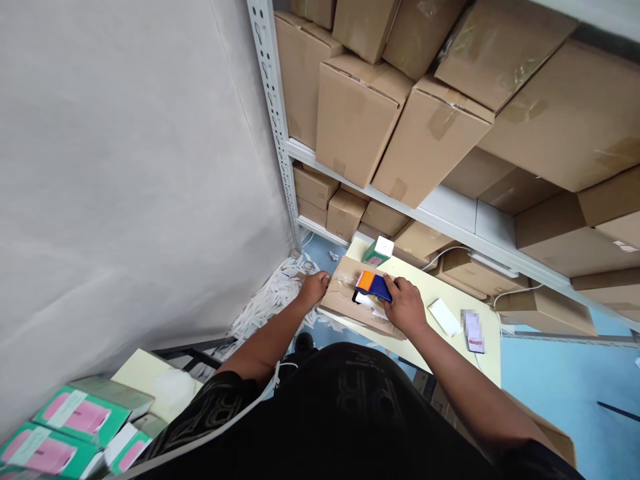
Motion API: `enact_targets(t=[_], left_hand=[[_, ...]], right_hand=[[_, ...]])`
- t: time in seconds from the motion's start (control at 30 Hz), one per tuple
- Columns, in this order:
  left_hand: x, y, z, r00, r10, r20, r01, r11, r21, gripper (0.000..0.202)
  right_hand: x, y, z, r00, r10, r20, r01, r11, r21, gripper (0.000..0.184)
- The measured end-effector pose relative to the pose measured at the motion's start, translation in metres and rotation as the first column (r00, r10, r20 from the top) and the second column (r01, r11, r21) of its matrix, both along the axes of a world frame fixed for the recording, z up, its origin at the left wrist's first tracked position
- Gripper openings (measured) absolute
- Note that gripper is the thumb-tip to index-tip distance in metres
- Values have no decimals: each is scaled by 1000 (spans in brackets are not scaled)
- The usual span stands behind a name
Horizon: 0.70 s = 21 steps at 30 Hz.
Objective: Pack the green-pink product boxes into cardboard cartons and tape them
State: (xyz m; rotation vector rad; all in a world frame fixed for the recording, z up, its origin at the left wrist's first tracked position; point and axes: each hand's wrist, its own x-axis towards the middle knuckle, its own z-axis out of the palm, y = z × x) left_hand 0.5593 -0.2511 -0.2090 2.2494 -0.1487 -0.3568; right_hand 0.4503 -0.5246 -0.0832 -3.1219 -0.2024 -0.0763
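Note:
An opened cardboard box [343, 303] lies at the left end of a pale table. My left hand [315, 288] is closed at its left edge, fingers curled against the cardboard. My right hand [406, 307] grips a flat dark blue and orange packet [374, 285] over the box's opening; its exact kind cannot be made out. Under the packet, something white and partly yellow [371, 303] shows in the opening, mostly hidden. Just behind the box stands a small green and white carton [379, 251].
The pale table [487, 323] also bears a white rectangular item [444, 317] and a phone [473, 331]. Shelves of cardboard boxes [357, 120] rise behind. White paper strips [273, 293] litter the floor at left. Green and pink cartons [75, 420] are stacked at lower left.

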Motion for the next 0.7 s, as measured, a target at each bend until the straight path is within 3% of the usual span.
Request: enact_targets(t=[0.17,0.23,0.3,0.4,0.5,0.57,0.7], left_hand=[[9,-1,-6,1000,-1,-26,3,997,80,39],[12,6,-3,1000,-7,-13,9,995,103,53],[10,9,4,997,-43,58,38,996,83,52],[-4,2,19,940,-197,278,204,979,2,49],[-21,-13,31,814,-409,412,425,903,56,55],[-27,-22,36,769,-481,420,473,871,132,61],[-26,-28,35,752,-513,415,456,858,235,68]], right_hand=[[1,0,-3,1000,7,1,-7,1000,17,67],[1,0,-2,1000,5,-5,-5,1000,25,67],[1,0,-2,1000,4,-16,-4,1000,22,66],[1,1,-1,999,0,-35,1,1000,16,67],[2,3,0,998,-4,-57,5,1000,18,69],[2,6,0,997,-12,-71,12,1000,9,69],[4,9,2,996,-11,-89,10,1000,-12,72]])
